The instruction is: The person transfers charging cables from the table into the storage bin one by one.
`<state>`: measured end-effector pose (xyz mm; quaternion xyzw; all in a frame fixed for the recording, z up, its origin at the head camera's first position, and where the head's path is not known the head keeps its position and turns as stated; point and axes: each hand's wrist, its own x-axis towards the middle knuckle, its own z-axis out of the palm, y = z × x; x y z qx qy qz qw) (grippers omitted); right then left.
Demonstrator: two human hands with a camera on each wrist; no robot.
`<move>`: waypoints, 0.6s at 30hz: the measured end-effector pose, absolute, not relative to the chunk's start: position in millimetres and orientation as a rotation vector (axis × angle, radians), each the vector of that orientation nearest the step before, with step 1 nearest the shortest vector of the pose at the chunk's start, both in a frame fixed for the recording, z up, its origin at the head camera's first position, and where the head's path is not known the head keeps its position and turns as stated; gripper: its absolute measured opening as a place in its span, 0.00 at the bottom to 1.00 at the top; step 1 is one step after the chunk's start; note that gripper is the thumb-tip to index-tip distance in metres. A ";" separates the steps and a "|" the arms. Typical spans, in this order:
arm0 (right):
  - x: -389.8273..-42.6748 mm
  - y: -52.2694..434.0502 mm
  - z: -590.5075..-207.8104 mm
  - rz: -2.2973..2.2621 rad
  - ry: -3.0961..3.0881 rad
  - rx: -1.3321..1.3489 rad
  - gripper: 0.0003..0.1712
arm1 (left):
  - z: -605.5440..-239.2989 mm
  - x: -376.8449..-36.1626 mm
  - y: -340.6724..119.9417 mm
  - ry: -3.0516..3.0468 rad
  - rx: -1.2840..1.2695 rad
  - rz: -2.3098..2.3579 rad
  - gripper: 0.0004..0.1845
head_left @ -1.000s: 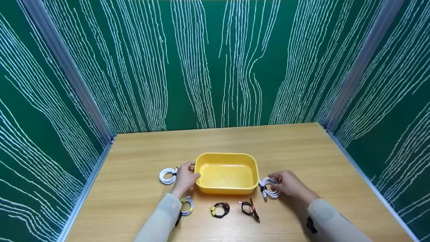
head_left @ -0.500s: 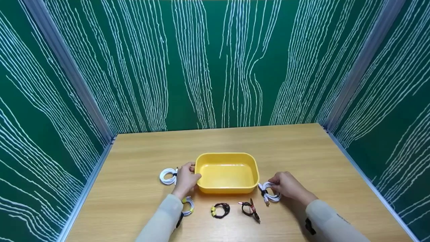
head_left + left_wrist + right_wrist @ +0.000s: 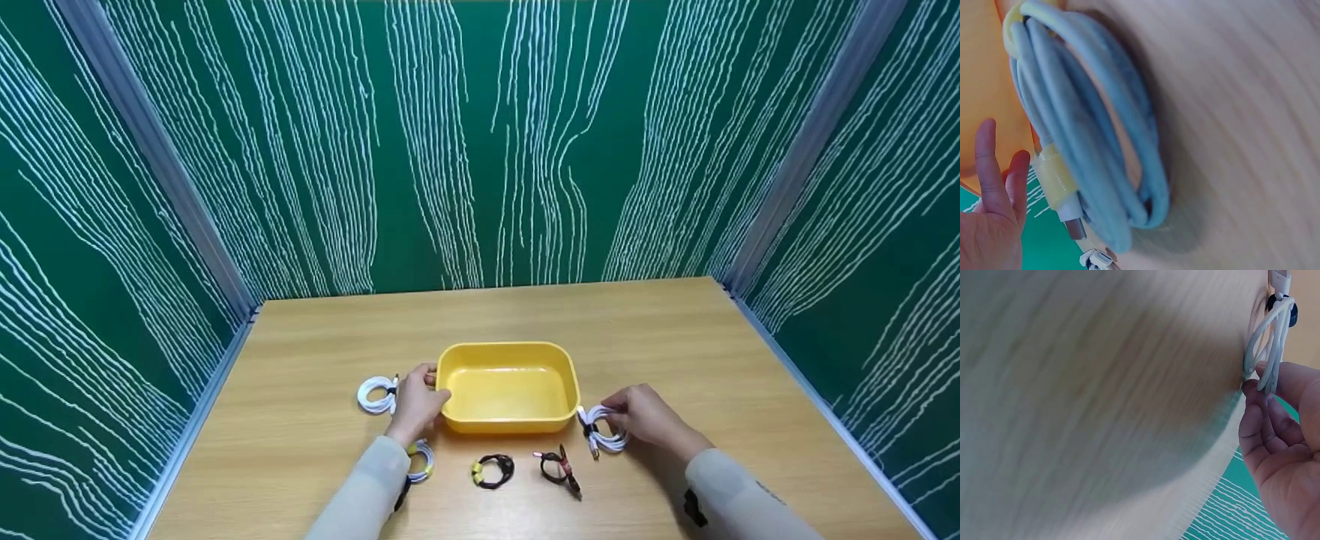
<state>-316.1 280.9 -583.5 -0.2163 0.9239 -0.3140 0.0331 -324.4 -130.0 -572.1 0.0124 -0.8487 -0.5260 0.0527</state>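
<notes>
A yellow plastic bin (image 3: 508, 346) stands mid-table. My left hand (image 3: 418, 401) is at its left side, the thumb against the rim and the other fingers along the outer wall. In the left wrist view this hand (image 3: 994, 202) shows fairly straight fingers beside the bin (image 3: 994, 84). Right of the bin, my right hand (image 3: 643, 412) pinches a coiled white charging cable (image 3: 604, 436) bound with a black strap. The right wrist view shows thumb and fingertips of the right hand (image 3: 1280, 433) on the loops of this cable (image 3: 1275, 343), low over the tabletop.
A white cable coil (image 3: 373, 395) lies left of my left hand. Nearer me are a pale blue-grey coil (image 3: 424, 459) with yellow ties, partly hidden by my arm, a black coil (image 3: 493, 472) with a yellow tie, and a black cable (image 3: 556, 470) with a red tie. Green walls (image 3: 525, 150) enclose the table.
The white cable coil in my right hand has shifted slightly toward me and turned a little. The left hand stays at the bin's left side.
</notes>
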 end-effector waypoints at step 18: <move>-314.4 280.9 -574.4 -1.049 2.907 -0.579 0.07 | -577.6 -326.9 -129.0 -2.591 0.056 -1.523 0.27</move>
